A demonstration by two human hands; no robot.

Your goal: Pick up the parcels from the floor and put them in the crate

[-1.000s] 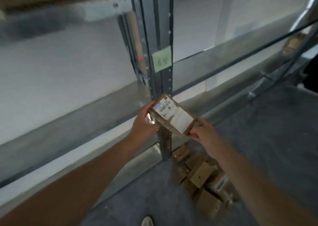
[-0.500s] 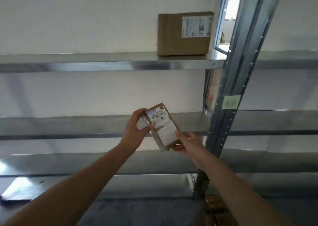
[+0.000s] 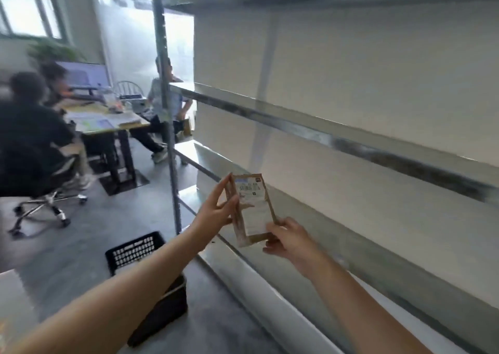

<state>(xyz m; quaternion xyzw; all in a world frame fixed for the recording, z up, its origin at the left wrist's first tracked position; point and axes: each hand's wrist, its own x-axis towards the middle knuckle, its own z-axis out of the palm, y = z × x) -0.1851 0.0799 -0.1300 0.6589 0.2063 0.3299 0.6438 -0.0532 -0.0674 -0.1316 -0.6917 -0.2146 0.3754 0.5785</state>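
One parcel, two hands, one crate. The left hand pinches the parcel's upper left edge: the thumb lies on the labelled front, the other fingers run nearly straight up the side and back, and the forefinger reaches the top corner. The right hand grips the lower right corner, thumb on the front and the other fingers curled underneath, so part of them is hidden. Both bare forearms stretch forward from the bottom edge of the view. The parcel is a flat brown cardboard packet, held upright in the air and leaning slightly. It carries one white label whose print is too blurred to read.

Below and left of the parcel, one black crate with lattice walls stands on the grey floor. The left forearm crosses it and hides its middle, and what lies inside cannot be made out.

Behind and right of the parcel runs a metal rack with at least three shelf boards. Its one visible post stands up and left of the parcel.

Far left of the parcel, three people sit round one desk. All are blurred, and the nearest, on a wheeled chair, is cut off by the left edge.
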